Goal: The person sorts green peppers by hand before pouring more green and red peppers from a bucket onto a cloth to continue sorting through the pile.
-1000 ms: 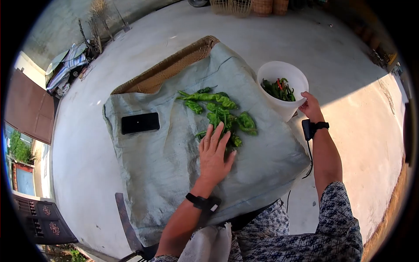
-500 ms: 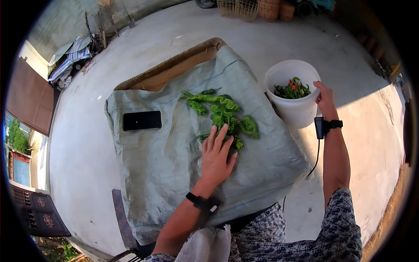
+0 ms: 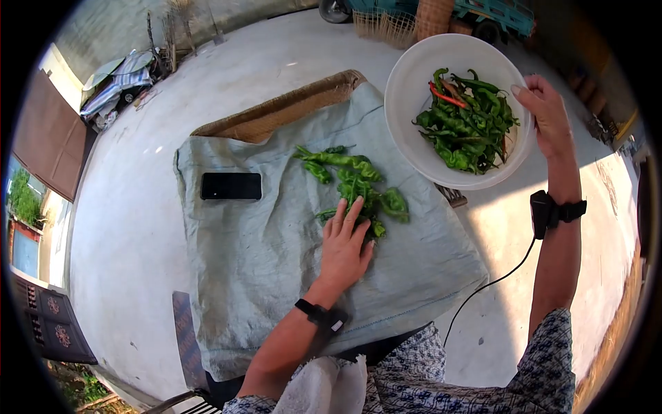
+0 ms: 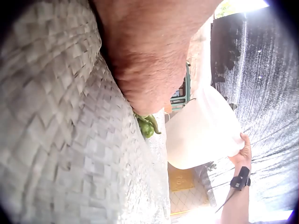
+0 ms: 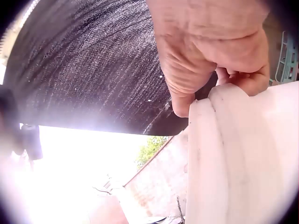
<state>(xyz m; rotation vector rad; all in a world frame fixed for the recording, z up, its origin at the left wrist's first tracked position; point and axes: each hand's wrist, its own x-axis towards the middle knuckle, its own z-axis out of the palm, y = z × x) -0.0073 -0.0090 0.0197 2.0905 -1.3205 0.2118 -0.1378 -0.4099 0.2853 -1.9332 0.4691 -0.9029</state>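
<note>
Free room toward the near left corner of the sheet (image 3: 231, 283)
Peppers (image 3: 354, 185) and left hand (image 3: 343, 250) obstruct the middle, phone (image 3: 231, 186) far left, bucket (image 3: 408, 96) far right.

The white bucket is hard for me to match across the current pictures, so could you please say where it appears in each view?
Head: upper right, its open mouth towards the camera; the white bucket.
Left wrist: right of centre, seen from outside.
Right wrist: lower right, cut off by the picture's edge.
Shared landmark: the right hand, gripping the bucket's rim.
</note>
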